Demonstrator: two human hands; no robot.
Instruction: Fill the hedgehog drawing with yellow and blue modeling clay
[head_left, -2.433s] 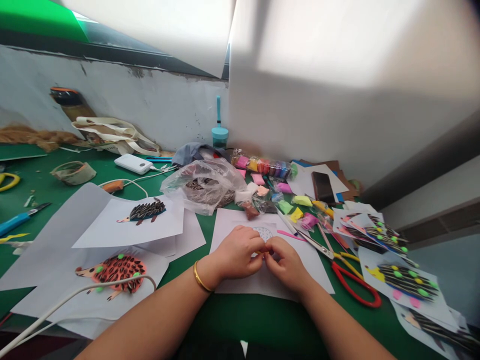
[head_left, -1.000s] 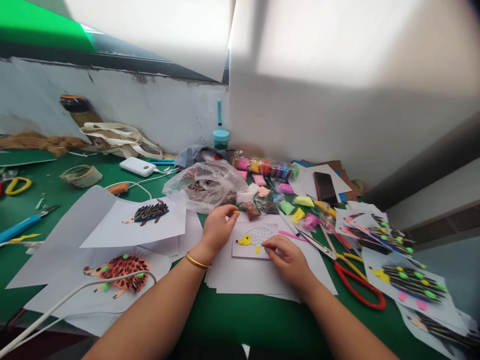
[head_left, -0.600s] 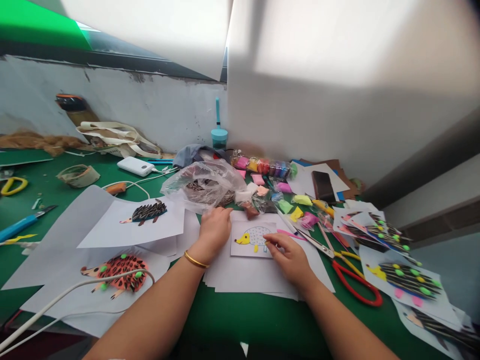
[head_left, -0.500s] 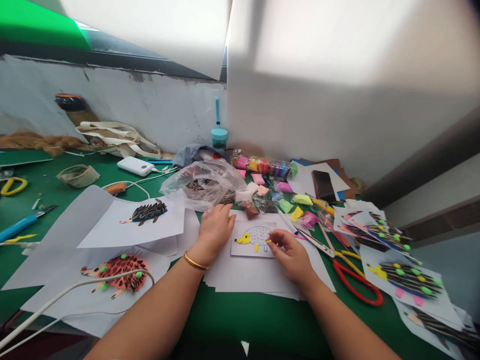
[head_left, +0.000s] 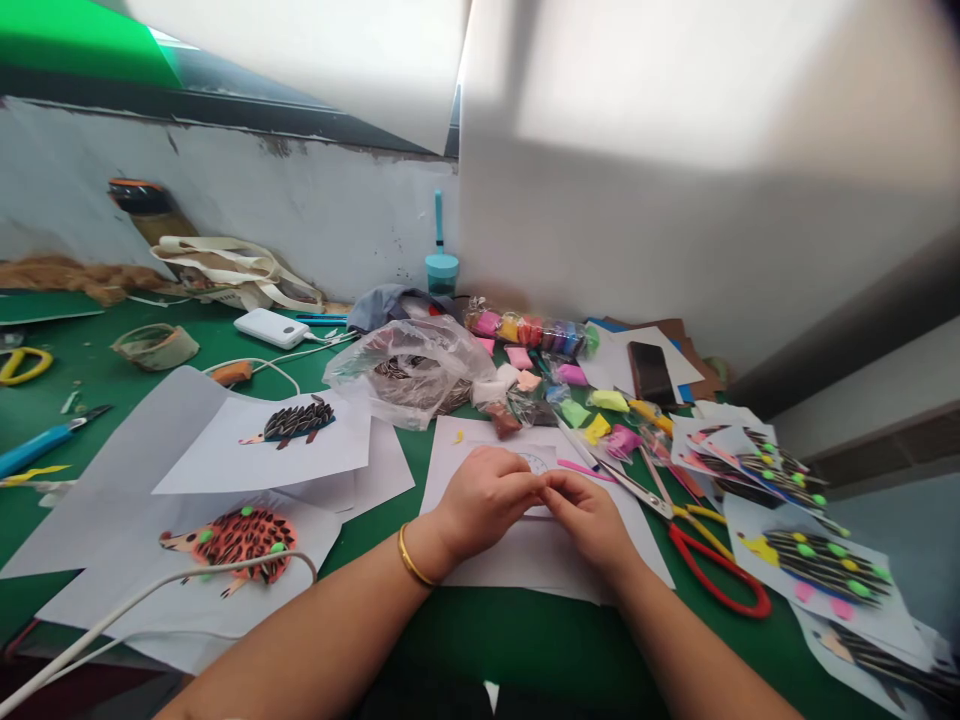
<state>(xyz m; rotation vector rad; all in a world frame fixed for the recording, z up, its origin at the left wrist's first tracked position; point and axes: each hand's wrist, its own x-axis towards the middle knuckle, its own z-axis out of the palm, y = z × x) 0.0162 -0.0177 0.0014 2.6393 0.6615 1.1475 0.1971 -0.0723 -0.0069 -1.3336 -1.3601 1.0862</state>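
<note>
My left hand (head_left: 491, 500) and my right hand (head_left: 585, 510) meet at the fingertips above a small card (head_left: 536, 458) with a drawn hedgehog. My hands cover most of the drawing; part of its blue dotted back shows. Both hands are closed in a pinch. What lies between the fingertips is hidden now; half a second ago my right fingers held a bit of yellow clay. A small yellow clay piece (head_left: 459, 437) lies on the white paper (head_left: 495, 572) beneath the card, beyond my left hand.
Red-handled scissors (head_left: 720, 570) and a pink stick (head_left: 586, 470) lie to the right. Behind are clay packets (head_left: 596, 428), a plastic bag of seeds (head_left: 412, 370) and a phone (head_left: 651, 372). Finished hedgehog pictures (head_left: 247, 545) flank both sides; a white cable (head_left: 127, 605) crosses the left.
My left hand has left the upper part of the paper and come down right to meet my right hand. A yellow piece now shows where it was. The drawing has become mostly covered.
</note>
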